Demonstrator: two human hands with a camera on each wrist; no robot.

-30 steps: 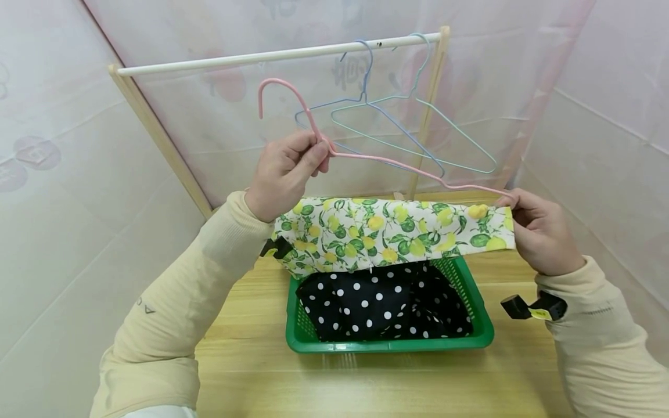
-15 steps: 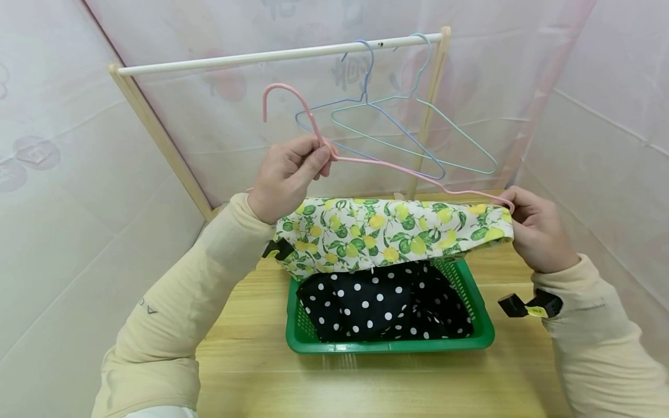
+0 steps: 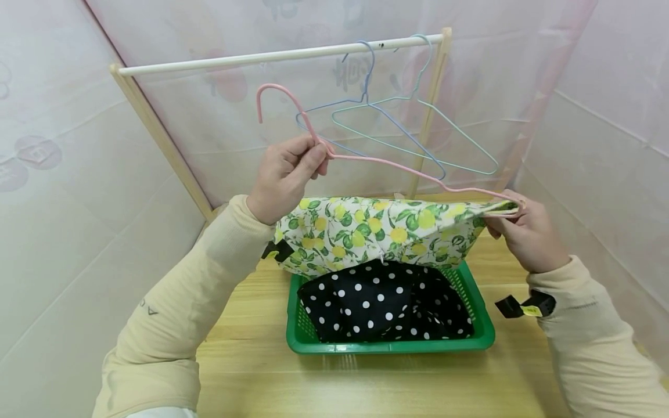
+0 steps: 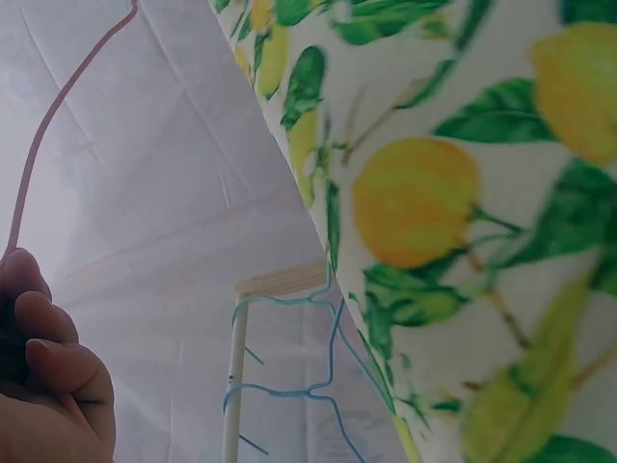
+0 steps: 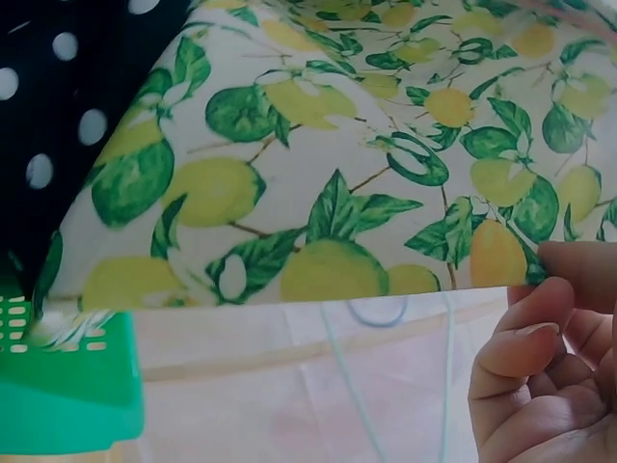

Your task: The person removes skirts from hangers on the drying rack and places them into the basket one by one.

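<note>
My left hand (image 3: pixel 287 177) grips a pink clothes hanger (image 3: pixel 387 161) just below its hook, which points up and left. White cloth with a lemon print (image 3: pixel 355 232) hangs beneath the hanger, and the left forearm overlaps its left end. At the far right, my right hand (image 3: pixel 530 235) pinches the cloth's upper edge, where the hanger's tip meets a folded opening. In the right wrist view, thumb and fingers hold the edge of the lemon-print cloth (image 5: pixel 318 193). The left wrist view has the curled left hand (image 4: pixel 58 367) around the hanger.
A green basket (image 3: pixel 392 348) on the wooden table holds black polka-dot cloth (image 3: pixel 366 302), just under the lemon print. Behind stands a rack with a white rail (image 3: pixel 235 61). A blue hanger (image 3: pixel 368 75) and a mint hanger (image 3: pixel 465 136) hang at its right end.
My right hand has turned and drawn the cloth's right corner up and back, so its edge folds open around the hanger's tip. The left hand has barely moved.
</note>
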